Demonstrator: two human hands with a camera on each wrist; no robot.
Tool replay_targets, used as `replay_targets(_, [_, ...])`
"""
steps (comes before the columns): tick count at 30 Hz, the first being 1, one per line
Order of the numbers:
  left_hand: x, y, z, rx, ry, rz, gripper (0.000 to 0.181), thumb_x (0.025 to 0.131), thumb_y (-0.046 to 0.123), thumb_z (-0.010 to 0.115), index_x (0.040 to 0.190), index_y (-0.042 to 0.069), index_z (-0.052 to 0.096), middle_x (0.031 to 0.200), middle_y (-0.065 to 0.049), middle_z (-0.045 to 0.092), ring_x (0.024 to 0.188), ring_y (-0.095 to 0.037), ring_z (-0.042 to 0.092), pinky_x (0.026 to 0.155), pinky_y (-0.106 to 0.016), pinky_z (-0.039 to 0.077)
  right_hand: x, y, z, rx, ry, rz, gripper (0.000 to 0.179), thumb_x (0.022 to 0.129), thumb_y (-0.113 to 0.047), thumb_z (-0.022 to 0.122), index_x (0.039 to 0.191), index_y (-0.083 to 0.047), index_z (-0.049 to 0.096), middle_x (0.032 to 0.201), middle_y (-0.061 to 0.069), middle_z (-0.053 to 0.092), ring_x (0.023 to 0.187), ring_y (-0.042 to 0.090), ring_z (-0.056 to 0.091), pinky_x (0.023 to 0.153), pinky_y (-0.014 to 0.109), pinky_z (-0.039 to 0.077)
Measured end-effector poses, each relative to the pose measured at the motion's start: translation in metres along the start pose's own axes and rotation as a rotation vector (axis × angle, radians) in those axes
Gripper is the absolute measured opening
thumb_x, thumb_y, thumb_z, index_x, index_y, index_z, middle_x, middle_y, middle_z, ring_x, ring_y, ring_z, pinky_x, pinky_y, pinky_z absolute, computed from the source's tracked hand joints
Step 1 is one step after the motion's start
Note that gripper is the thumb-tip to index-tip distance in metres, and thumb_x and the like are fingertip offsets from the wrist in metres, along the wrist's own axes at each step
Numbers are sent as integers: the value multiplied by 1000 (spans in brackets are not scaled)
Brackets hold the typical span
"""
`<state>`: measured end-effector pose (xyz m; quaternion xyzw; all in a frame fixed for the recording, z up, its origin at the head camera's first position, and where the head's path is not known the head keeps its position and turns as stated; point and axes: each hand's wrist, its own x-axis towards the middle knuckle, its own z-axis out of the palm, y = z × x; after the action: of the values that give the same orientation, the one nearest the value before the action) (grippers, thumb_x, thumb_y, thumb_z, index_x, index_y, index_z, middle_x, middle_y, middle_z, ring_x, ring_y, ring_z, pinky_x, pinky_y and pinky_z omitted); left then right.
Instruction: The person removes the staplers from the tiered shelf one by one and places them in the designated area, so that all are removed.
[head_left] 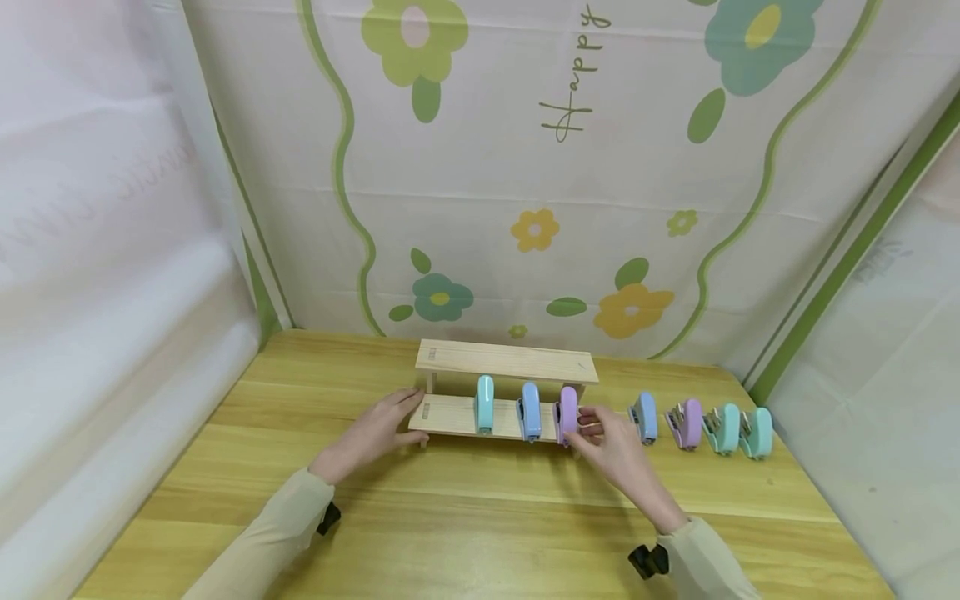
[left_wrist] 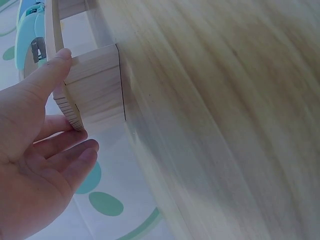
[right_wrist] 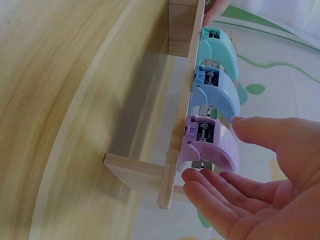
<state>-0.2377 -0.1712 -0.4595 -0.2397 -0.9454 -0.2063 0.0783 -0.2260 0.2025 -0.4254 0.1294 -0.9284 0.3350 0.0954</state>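
A two-tier wooden rack (head_left: 442, 412) stands on the table. My left hand (head_left: 375, 433) grips the left end of its lower board, thumb on the front edge and fingers at the board's end, as the left wrist view shows. On that board stand a mint stapler (head_left: 485, 404), a blue stapler (head_left: 531, 411) and, at the right end, a purple stapler (head_left: 567, 408). Beside the purple one is my right hand (head_left: 615, 450). In the right wrist view its loosely extended fingers (right_wrist: 235, 192) lie close to the purple stapler's side, with the thumb held apart from them.
Right of the rack, a row on the table (head_left: 480, 533) holds another blue stapler (head_left: 645, 417), another purple stapler (head_left: 685, 423) and two mint staplers (head_left: 723, 429). The rack's upper board (head_left: 502, 360) sits behind the lower one. Flower-printed cloth (head_left: 480, 167) walls the back and sides.
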Motion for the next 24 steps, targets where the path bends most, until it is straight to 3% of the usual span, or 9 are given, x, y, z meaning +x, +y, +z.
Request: replay_targets(24, [0,-1,-1,-5,3,-1,74,85,29,78,142,-8,47,143,-28,52,130,-42,55,107,-50,51,10,-3,6,-25,5,44,38,85,-20,79,111,3,65,103,21,74,84,29,75,65,29,64])
